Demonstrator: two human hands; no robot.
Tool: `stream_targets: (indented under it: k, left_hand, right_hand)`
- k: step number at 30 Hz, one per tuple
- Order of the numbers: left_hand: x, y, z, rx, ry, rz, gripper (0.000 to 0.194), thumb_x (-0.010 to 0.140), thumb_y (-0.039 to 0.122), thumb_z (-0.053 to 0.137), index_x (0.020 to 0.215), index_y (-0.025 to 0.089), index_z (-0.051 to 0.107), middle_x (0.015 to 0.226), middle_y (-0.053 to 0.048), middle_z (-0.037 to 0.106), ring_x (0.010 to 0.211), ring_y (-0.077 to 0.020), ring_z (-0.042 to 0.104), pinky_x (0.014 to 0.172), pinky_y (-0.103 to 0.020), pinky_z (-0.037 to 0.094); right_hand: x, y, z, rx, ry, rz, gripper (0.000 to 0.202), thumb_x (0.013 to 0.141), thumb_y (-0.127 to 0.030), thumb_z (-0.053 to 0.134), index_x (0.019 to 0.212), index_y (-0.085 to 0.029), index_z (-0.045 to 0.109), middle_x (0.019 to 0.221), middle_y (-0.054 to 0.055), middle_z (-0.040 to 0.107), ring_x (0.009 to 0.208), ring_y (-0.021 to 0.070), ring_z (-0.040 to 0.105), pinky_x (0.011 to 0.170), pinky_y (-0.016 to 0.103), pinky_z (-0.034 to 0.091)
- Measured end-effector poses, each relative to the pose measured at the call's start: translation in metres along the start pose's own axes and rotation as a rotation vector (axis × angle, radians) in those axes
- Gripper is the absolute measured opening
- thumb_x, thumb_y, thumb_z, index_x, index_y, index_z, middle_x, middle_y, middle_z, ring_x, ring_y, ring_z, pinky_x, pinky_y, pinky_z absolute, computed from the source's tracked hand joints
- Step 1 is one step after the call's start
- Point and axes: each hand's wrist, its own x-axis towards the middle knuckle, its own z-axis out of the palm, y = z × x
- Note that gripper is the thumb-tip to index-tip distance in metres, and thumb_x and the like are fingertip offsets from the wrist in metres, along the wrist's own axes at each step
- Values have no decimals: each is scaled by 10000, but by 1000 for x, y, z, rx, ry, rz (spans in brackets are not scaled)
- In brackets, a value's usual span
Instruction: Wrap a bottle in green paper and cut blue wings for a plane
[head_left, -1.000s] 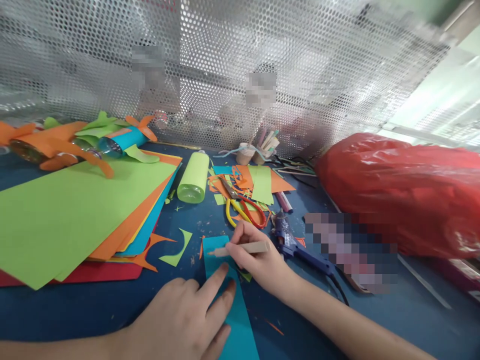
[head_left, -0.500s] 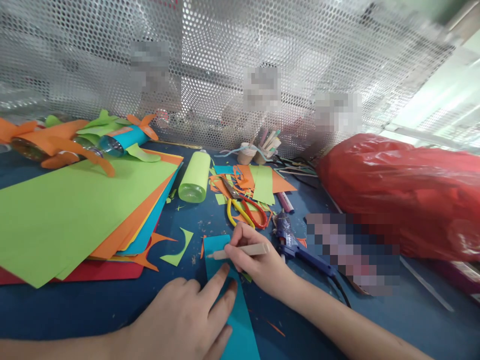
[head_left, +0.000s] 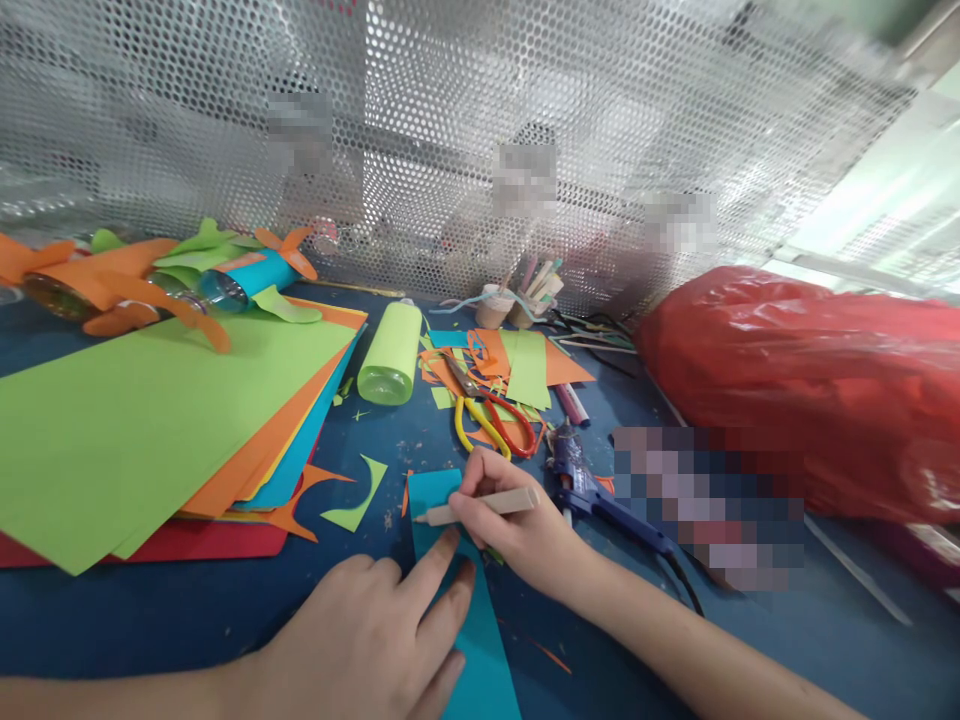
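A blue paper strip (head_left: 480, 640) lies on the dark blue table, running from the middle down to the bottom edge. My left hand (head_left: 367, 630) rests on its left side, fingers stretched out and pressing the paper flat. In my right hand (head_left: 506, 515) is a pale marker (head_left: 510, 501), held in a writing grip. The marker's tip points left and meets the strip near its left edge, close to the far end. Just beyond my right hand lie scissors (head_left: 487, 410) with one yellow and one red handle. A blue glue gun (head_left: 600, 500) lies right of that hand.
A stack of coloured paper (head_left: 187, 400) covers the left, with paper-wrapped bottles (head_left: 255, 275) behind it. A green-wrapped bottle (head_left: 390, 355) stands mid-table near paper scraps (head_left: 529, 365). Cups of markers (head_left: 536, 300) stand by the perforated metal screen (head_left: 450, 120). A red plastic bag (head_left: 810, 390) bulges at right.
The marker tip has shifted slightly toward me along the strip's left edge. My left hand stays in place on the paper.
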Motion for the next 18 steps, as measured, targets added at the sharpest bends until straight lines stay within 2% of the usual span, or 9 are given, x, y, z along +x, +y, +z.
stream_targets:
  k: [6, 18]
  left_hand:
    - [2, 0, -4, -6, -15, -9, 420, 915, 286, 474, 1308, 169, 561, 1319, -142, 603, 628, -225, 701, 481, -358, 592]
    - [2, 0, -2, -24, 3, -3, 413, 908, 294, 490, 1290, 164, 577, 1295, -151, 619, 645, -248, 710, 483, -378, 592]
  right_hand:
    - [0, 0, 3, -29, 35, -1, 199, 880, -292, 570, 763, -224, 423, 612, -74, 436, 514, 93, 357, 473, 223, 289]
    - [0, 1, 4, -80, 120, -29, 190, 885, -289, 560, 769, -231, 421, 625, -74, 412, 539, 107, 337, 493, 237, 278]
